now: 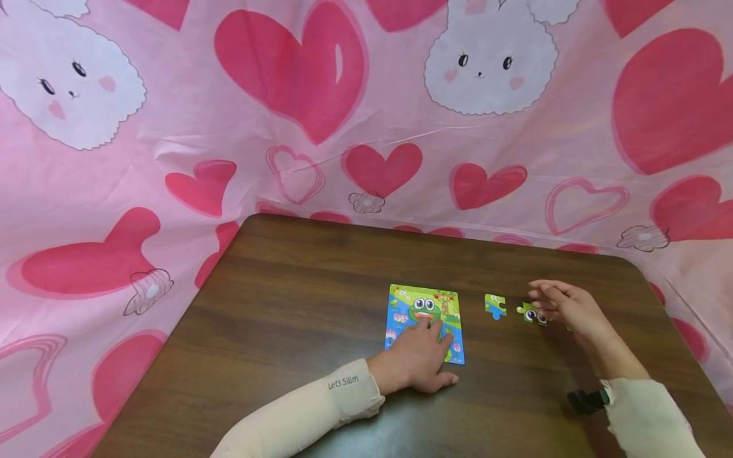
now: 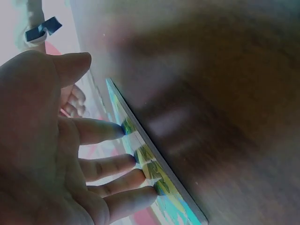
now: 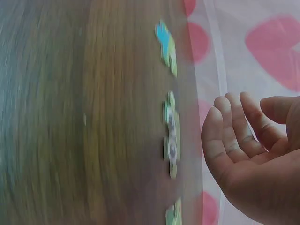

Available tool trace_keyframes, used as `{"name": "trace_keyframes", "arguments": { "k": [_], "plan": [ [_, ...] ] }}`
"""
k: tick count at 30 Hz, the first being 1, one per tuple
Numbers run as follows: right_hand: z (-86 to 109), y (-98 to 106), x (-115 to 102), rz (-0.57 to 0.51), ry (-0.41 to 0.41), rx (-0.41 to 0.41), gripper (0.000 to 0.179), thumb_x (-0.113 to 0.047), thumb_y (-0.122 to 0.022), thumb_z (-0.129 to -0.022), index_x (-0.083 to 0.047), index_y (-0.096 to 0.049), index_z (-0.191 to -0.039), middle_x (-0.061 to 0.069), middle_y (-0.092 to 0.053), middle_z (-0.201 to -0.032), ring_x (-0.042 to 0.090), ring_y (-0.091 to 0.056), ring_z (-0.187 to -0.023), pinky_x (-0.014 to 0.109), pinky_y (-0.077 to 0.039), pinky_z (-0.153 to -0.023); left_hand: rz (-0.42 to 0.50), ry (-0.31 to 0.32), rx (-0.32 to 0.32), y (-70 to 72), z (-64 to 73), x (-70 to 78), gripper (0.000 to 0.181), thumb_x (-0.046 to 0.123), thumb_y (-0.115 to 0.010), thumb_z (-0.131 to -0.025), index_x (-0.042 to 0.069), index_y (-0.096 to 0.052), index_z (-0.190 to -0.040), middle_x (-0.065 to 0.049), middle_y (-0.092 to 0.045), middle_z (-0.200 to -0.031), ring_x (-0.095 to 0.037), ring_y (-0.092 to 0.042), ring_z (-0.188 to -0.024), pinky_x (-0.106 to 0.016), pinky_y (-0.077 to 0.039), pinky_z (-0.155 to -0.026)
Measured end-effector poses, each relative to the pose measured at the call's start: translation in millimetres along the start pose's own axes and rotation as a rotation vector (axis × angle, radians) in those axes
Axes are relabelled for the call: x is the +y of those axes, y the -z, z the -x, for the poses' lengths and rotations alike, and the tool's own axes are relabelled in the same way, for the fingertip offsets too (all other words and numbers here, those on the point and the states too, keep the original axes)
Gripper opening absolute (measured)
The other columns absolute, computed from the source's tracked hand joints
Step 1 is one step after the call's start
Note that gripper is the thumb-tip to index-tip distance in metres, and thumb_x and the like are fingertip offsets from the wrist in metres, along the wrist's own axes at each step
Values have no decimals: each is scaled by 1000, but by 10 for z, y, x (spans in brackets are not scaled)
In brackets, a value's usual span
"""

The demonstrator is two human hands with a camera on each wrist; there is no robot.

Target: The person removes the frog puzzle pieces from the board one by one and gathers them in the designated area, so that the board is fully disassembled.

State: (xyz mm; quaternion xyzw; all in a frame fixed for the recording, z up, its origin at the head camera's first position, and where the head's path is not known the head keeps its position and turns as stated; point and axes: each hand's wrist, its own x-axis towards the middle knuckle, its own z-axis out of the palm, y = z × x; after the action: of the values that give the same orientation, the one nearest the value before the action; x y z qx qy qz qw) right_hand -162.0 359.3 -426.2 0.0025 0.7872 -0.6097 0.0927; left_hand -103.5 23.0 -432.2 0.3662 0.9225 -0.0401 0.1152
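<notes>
A square frog picture board (image 1: 425,306), thin and brightly coloured, lies on the table. My left hand (image 1: 415,359) rests on its lower part, covering some of the frog. In the left wrist view the fingertips (image 2: 123,130) touch the board's face, fingers fairly straight and spread. To the right, my right hand (image 1: 577,313) hovers over a few jigsaw pieces, fingers loosely bent, with nothing held. Below it lies a piece with the frog's eyes (image 3: 171,131), partly hidden in the head view. A blue-and-green piece (image 1: 494,305) lies nearer the board. Another piece (image 3: 174,214) shows at the right wrist view's bottom edge.
The dark wooden table (image 1: 275,331) has rounded far corners. A pink cloth (image 1: 321,172) with hearts and rabbit faces hangs behind and beside it. A black strap (image 1: 588,401) sits at the right wrist.
</notes>
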Motion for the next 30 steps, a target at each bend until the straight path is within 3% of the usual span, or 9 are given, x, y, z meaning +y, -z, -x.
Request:
{"name": "trace_keyframes", "arguments": {
  "k": [5,10,14,24,30],
  "plan": [
    [-43,-151,-76,-32,-26,-68,24,-29,-50,-107,-19,-68,-120,-15,-74,-102,6,-72,-90,24,-59,-77,-22,-5,-9,3,30,12,77,72,-45,-95,25,-43,-155,-4,-43,-155,-25,-41,-144,-31,-44,-110],
    [-102,-296,-175,47,-16,-129,39,-34,-49,-108,-6,-59,-133,-12,-72,-110,9,-71,-98,25,-59,-82,-16,-5,-34,6,71,34,78,73,-44,-95,24,-40,-156,-7,-37,-161,-27,-39,-147,-34,-43,-112],
    [-174,-433,-256,76,-6,-188,46,-38,-46,-108,-5,-54,-138,-9,-71,-115,11,-70,-103,25,-58,-86,7,-3,-56,5,96,44,80,73,-43,-95,24,-37,-158,-8,-32,-164,-26,-35,-151,-36,-41,-115],
    [-469,-1005,-396,18,-50,-337,58,-37,-45,-109,7,-42,-146,12,-65,-123,22,-68,-109,30,-58,-90,72,-19,-68,1,98,-3,79,71,-44,-96,22,-36,-158,-10,-30,-166,-29,-31,-153,-39,-39,-117],
    [-601,-1288,-417,-16,-77,-398,55,-33,-45,-109,8,-43,-145,16,-65,-123,21,-70,-104,36,-58,-92,92,-28,-88,3,90,3,80,71,-45,-96,23,-35,-159,-10,-28,-167,-29,-29,-154,-39,-39,-117]
  ]
}}
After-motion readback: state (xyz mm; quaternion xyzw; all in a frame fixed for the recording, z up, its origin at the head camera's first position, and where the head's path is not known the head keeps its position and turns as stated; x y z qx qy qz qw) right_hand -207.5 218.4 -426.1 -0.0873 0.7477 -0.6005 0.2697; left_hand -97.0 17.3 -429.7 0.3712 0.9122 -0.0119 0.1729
